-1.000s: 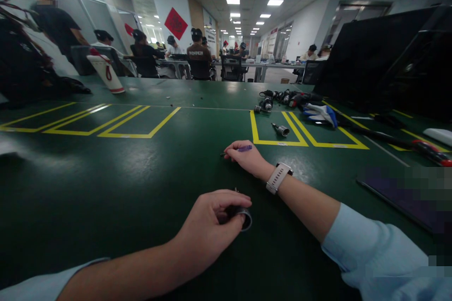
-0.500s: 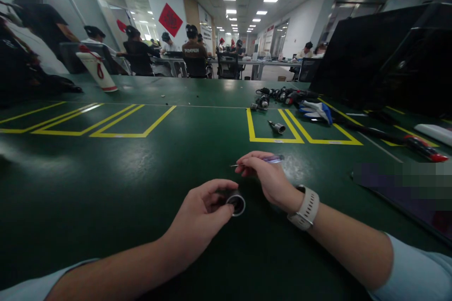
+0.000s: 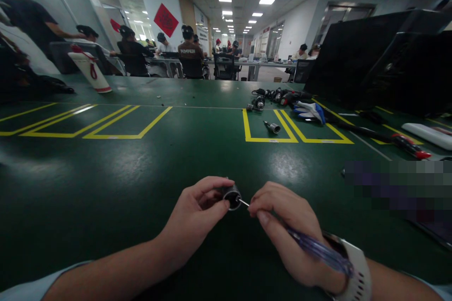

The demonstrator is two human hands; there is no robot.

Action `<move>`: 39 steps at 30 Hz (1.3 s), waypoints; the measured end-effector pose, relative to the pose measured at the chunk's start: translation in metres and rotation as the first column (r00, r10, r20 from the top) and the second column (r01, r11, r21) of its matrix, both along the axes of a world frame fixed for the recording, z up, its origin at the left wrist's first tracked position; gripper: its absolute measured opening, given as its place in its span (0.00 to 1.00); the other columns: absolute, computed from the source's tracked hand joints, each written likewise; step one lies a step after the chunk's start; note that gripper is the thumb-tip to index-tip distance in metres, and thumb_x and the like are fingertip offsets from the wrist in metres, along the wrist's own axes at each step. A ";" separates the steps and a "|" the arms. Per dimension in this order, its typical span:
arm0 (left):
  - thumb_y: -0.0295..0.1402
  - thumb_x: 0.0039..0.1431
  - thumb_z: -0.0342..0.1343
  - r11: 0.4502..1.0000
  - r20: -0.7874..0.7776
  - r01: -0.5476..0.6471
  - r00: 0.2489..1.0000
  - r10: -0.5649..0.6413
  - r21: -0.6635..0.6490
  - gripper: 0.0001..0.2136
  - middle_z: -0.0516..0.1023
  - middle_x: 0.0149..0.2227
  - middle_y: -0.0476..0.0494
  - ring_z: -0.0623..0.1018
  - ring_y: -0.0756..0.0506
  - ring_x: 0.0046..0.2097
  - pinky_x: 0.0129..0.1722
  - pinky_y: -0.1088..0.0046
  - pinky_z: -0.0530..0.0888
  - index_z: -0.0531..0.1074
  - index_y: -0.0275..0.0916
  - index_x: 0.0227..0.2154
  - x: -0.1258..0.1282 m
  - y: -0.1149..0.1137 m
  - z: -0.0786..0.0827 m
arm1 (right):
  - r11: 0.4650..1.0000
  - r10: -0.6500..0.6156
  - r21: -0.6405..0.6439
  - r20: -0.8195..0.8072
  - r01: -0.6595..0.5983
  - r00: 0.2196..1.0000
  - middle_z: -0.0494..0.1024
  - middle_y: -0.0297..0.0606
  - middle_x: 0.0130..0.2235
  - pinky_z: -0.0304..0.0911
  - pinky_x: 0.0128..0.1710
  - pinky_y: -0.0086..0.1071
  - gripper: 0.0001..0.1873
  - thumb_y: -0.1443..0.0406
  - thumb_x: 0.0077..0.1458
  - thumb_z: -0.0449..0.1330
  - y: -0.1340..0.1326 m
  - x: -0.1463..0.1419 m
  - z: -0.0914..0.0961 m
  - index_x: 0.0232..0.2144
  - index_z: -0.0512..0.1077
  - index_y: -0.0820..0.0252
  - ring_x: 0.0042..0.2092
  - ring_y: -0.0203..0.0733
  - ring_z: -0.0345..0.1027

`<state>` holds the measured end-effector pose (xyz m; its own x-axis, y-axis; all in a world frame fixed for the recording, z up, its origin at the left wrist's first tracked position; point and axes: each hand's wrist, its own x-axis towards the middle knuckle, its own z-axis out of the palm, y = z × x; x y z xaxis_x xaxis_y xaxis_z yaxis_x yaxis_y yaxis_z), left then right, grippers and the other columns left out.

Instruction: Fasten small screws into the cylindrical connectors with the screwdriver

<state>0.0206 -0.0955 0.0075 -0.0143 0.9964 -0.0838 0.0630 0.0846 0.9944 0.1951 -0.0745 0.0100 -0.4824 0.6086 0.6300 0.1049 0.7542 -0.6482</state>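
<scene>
Between the thumb and fingers of my left hand [image 3: 199, 209] is a round, hollow metal part [image 3: 232, 197], its open end turned toward my right side. My right hand [image 3: 289, 230] is closed around a screwdriver [image 3: 319, 250] with a clear purple handle. The thin shaft points left, and its tip is inside the mouth of the metal part. What the tip touches in there is too dark to make out. Both hands are just above the green table [image 3: 116, 197]. A similar metal part with a thin stem [image 3: 272, 127] lies farther off inside a yellow taped outline.
At the back right lie several dark metal parts [image 3: 259, 102] and a blue and white glove [image 3: 310, 112]. A red-tipped black tool [image 3: 409, 145] and a dark monitor [image 3: 360, 61] are to the right. A white cup [image 3: 92, 71] stands back left. People sit at desks beyond.
My right hand has turned and come nearer, bringing the screwdriver tip from above and beyond the metal part into its opening. My left hand keeps hold of the part, almost in place.
</scene>
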 end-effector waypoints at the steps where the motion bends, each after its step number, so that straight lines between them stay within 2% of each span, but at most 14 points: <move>1: 0.25 0.45 0.57 1.000 -0.008 -0.003 1.000 0.003 0.009 0.13 0.79 0.34 0.47 0.77 0.48 0.37 0.38 0.75 0.73 0.73 0.38 0.37 0.000 0.000 0.000 | 1.000 -0.001 0.002 0.012 0.001 1.000 0.71 0.40 0.26 0.60 0.29 0.33 0.09 0.76 0.49 0.49 0.001 -0.001 -0.001 0.28 0.69 0.66 0.29 0.37 0.64; 8: 0.24 0.45 0.57 0.998 -0.043 -0.007 0.999 0.010 0.070 0.14 0.77 0.39 0.47 0.77 0.47 0.39 0.42 0.73 0.74 0.75 0.40 0.37 -0.001 0.000 -0.002 | 0.999 -0.006 0.038 0.012 0.006 1.000 0.71 0.41 0.26 0.61 0.29 0.32 0.10 0.76 0.49 0.48 -0.002 -0.002 -0.005 0.28 0.68 0.67 0.30 0.37 0.64; 19: 0.26 0.44 0.58 0.994 -0.056 -0.024 0.998 0.030 0.105 0.12 0.76 0.39 0.46 0.77 0.46 0.40 0.40 0.73 0.76 0.77 0.41 0.34 0.003 -0.001 0.001 | 0.993 -0.030 0.119 0.073 0.022 0.997 0.72 0.41 0.28 0.63 0.31 0.32 0.11 0.77 0.49 0.48 -0.003 -0.010 -0.004 0.32 0.68 0.65 0.31 0.38 0.65; 29: 0.25 0.43 0.57 0.990 -0.136 -0.058 0.988 0.076 0.132 0.11 0.79 0.39 0.47 0.77 0.45 0.42 0.42 0.72 0.76 0.78 0.43 0.31 0.004 -0.001 0.001 | 0.992 -0.017 0.126 0.186 -0.007 0.982 0.71 0.42 0.30 0.62 0.32 0.35 0.09 0.76 0.50 0.49 -0.004 -0.013 -0.011 0.31 0.65 0.62 0.32 0.40 0.63; 34: 0.25 0.44 0.55 0.989 -0.192 -0.058 0.978 0.084 0.133 0.11 0.80 0.38 0.48 0.77 0.44 0.42 0.44 0.69 0.75 0.79 0.43 0.30 0.005 0.001 0.004 | 0.986 -0.044 0.168 0.296 -0.007 0.954 0.70 0.42 0.30 0.61 0.32 0.37 0.09 0.77 0.48 0.48 -0.007 -0.014 -0.013 0.29 0.65 0.63 0.33 0.42 0.62; 39: 0.25 0.44 0.55 0.991 -0.207 -0.059 0.975 0.083 0.120 0.12 0.80 0.38 0.48 0.78 0.44 0.42 0.46 0.67 0.74 0.78 0.43 0.31 0.005 0.003 0.004 | 0.984 -0.049 0.179 0.310 -0.008 0.950 0.70 0.42 0.30 0.60 0.33 0.37 0.08 0.76 0.49 0.49 -0.007 -0.013 -0.014 0.28 0.64 0.62 0.32 0.41 0.62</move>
<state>0.0255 -0.0927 0.0116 -0.0905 0.9951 0.0408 0.2707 -0.0148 0.9625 0.1824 -0.0817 -0.0042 -0.6604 0.5134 0.5480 0.2965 0.8487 -0.4379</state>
